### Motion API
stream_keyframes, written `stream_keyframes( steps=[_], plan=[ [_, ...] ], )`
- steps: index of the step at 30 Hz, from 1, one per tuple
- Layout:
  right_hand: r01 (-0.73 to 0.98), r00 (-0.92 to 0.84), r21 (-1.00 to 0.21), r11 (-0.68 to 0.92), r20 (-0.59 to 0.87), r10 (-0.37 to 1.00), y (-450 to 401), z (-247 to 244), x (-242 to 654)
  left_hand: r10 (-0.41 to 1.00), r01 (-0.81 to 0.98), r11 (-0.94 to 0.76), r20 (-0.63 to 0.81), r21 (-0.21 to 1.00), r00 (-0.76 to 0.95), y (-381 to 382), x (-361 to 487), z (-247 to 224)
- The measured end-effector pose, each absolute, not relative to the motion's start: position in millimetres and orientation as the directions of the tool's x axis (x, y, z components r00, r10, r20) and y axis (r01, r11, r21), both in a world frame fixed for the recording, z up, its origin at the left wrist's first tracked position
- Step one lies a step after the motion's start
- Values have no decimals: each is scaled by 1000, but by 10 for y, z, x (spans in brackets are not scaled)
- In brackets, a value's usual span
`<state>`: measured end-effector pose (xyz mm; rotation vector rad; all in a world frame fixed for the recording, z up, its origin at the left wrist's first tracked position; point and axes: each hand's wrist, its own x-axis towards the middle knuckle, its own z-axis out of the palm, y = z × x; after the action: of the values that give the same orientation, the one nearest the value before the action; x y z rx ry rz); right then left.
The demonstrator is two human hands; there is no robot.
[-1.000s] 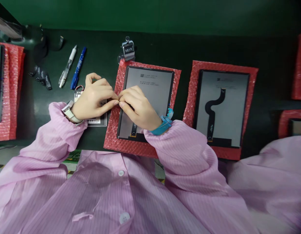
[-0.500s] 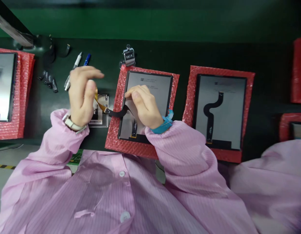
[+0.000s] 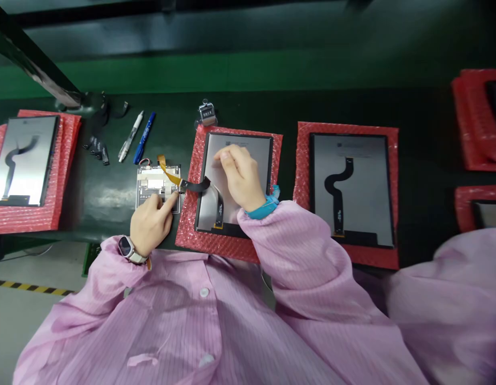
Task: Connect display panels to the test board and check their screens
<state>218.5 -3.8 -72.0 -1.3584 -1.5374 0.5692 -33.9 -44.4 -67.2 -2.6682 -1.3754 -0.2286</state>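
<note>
My left hand lies at the lower edge of a small circuit board, index finger stretched to the board's right side and the other fingers curled; it grips nothing visible. A yellow and black flex cable runs from the board to the middle display panel, which rests on red bubble wrap. Over that panel is my right hand, its fingers together and bent, with nothing seen between them. A black strip stands near the panel's lower left.
Another panel on red wrap sits to the right, and one lies at the left. A white pen, a blue marker, a tally counter and black cable pieces are behind. A neighbour's pink sleeve shows at right.
My left hand has come down from above the board to its lower right side, uncovering most of it. My right hand stays over the middle panel. The camera view has shifted.
</note>
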Motion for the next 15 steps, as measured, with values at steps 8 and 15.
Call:
stream_keyframes(
  steps=[8,15],
  plan=[
    [527,156,-804,276,411,898,-20,-697,2233,816,821,-566,93,-71,570,-453,-309,-623],
    [645,260,-738,197,455,852,-240,-633,2457,846,845,-533,59,50,530,-438,-337,-619]
  ],
)
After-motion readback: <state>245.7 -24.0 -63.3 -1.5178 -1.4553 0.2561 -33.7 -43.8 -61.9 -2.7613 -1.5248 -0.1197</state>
